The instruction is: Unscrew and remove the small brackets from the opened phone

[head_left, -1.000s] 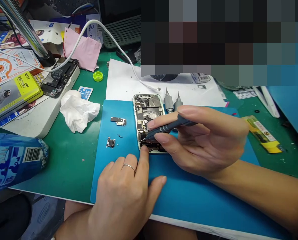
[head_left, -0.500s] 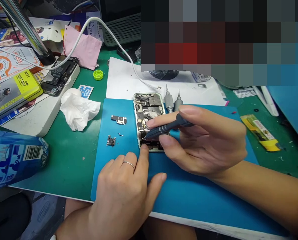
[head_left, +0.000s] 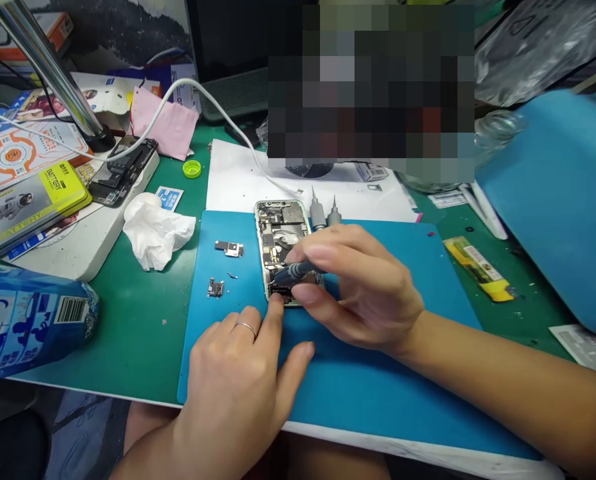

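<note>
An opened phone (head_left: pixel 284 233), its inner boards exposed, lies on the blue mat (head_left: pixel 378 393). My right hand (head_left: pixel 363 287) is closed around a dark grey screwdriver (head_left: pixel 298 270) with a ribbed grip. The driver slants down to the left over the phone's lower part; its tip is hard to make out. My left hand (head_left: pixel 243 373), wearing a ring, touches the phone's bottom edge with an outstretched index finger. Its thumb stands apart and it grasps nothing. Small phone parts lie to the left: a metal-covered piece (head_left: pixel 229 249) and a dark square piece (head_left: pixel 215 287).
Two grey screwdrivers (head_left: pixel 317 213) are behind my right hand. A white cable (head_left: pixel 218 103) arches over white paper (head_left: pixel 238 173). Crumpled tissue (head_left: pixel 158 230), a green cap (head_left: pixel 192 169) and a blue pack (head_left: pixel 28 320) sit left. A yellow packet (head_left: pixel 478 267) lies right.
The view has shifted, showing more on the right. My right hand holds the screwdriver a little more upright over the phone's lower part. My left index finger stays at the phone's bottom edge.
</note>
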`<state>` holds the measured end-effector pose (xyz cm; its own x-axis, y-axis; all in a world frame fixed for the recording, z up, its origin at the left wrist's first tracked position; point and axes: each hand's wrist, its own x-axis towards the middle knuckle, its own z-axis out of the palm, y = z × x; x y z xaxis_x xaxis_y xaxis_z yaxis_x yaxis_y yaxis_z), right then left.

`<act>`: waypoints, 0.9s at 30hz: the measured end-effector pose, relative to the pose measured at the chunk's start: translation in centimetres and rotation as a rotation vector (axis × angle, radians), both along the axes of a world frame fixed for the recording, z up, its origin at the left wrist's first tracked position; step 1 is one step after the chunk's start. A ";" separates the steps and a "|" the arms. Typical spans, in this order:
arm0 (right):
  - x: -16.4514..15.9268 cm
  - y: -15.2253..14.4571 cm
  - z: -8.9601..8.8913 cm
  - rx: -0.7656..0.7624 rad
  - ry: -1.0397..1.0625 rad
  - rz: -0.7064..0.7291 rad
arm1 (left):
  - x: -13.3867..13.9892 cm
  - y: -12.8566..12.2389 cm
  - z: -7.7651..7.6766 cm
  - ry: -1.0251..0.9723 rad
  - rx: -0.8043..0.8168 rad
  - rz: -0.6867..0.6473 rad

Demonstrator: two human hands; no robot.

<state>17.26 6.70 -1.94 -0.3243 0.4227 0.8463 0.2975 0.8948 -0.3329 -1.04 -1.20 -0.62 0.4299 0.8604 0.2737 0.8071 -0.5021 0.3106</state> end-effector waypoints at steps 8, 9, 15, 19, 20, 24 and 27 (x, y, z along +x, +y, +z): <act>0.0 0.1 0.5 0.012 -0.022 0.045 | -0.1 0.2 -0.4 -0.005 0.039 0.000; 0.0 0.1 0.6 0.023 -0.020 0.024 | -0.1 0.2 -0.4 -0.010 0.045 0.001; -0.1 0.0 1.0 -0.001 -0.021 0.024 | -0.1 0.2 -0.5 -0.005 0.066 -0.002; -0.2 0.1 0.9 0.043 -0.002 0.001 | -0.2 0.3 -0.5 -0.008 0.059 0.000; -0.3 0.1 0.9 0.062 0.004 -0.017 | -0.2 0.3 -0.5 -0.012 0.059 0.001; -0.2 0.1 0.9 0.054 -0.028 0.011 | -0.2 0.4 -0.4 -0.011 0.066 0.002; -0.1 0.1 0.9 0.030 -0.042 0.031 | -0.2 0.3 -0.4 -0.013 0.060 0.001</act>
